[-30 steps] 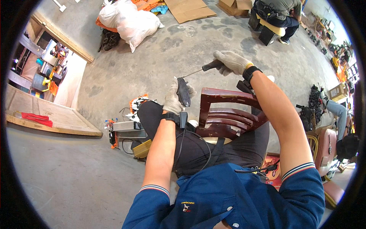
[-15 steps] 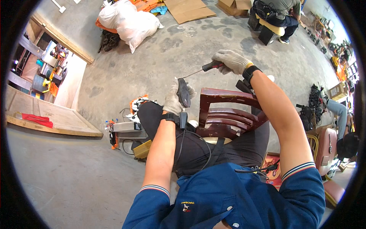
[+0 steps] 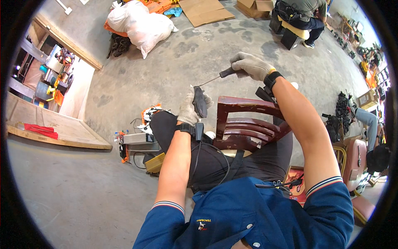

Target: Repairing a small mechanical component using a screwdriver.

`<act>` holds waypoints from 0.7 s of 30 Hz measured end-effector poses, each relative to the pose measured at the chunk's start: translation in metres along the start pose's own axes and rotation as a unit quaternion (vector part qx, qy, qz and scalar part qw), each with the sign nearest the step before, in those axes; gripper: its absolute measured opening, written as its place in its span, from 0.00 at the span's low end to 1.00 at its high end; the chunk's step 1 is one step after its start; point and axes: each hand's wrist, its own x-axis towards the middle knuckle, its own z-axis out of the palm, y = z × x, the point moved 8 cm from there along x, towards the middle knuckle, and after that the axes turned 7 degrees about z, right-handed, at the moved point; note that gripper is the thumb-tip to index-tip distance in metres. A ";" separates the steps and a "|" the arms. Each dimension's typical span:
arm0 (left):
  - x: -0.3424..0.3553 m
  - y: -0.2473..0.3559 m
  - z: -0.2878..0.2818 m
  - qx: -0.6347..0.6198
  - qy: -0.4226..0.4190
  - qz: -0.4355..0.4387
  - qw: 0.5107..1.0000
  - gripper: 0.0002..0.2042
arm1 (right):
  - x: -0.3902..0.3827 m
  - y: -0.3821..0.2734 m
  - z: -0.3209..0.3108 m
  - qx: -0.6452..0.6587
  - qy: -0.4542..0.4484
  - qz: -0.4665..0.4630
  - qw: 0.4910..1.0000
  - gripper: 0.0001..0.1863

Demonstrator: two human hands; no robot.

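Note:
My left hand (image 3: pixel 188 110), in a pale knitted glove, is closed round a dark, elongated oval part (image 3: pixel 200 102) and holds it upright above my knee. What exactly the part is cannot be made out. In my right hand (image 3: pixel 253 66), gloved as well, is the handle of a screwdriver (image 3: pixel 227 72). Its thin shaft slants down to the left, with the tip at the upper end of the dark part. Glove fingers cover the back of the handle.
A dark red wooden chair back (image 3: pixel 248 106) stands between my thighs, below my right wrist. Finned metal units (image 3: pixel 141 142) and cables lie by my left leg. Farther off are white sacks (image 3: pixel 141 27), flattened cardboard (image 3: pixel 207 11) and a seated person (image 3: pixel 304 18).
The screwdriver handle has turned in my right hand: its red side showed before, and a dark side shows now. My right fingers have shifted slightly; the left hand stays nearly still.

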 end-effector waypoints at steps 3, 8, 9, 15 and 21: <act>0.000 -0.001 -0.002 0.000 0.014 -0.005 1.000 0.25 | 0.003 -0.004 -0.008 0.064 0.058 -0.051 0.995 0.14; 0.000 -0.002 -0.006 0.013 0.032 -0.010 0.999 0.25 | 0.001 0.017 0.000 -0.003 -0.082 0.111 0.990 0.16; 0.000 -0.001 -0.003 0.005 0.012 -0.003 1.000 0.25 | 0.000 0.016 0.000 -0.002 -0.081 0.111 0.990 0.16; -0.004 0.001 0.002 0.014 0.012 0.009 1.000 0.25 | 0.000 -0.009 -0.006 0.026 0.047 -0.065 0.996 0.17; -0.006 0.002 0.005 0.010 0.025 -0.002 1.000 0.25 | 0.008 0.018 -0.009 -0.003 -0.032 0.088 0.996 0.17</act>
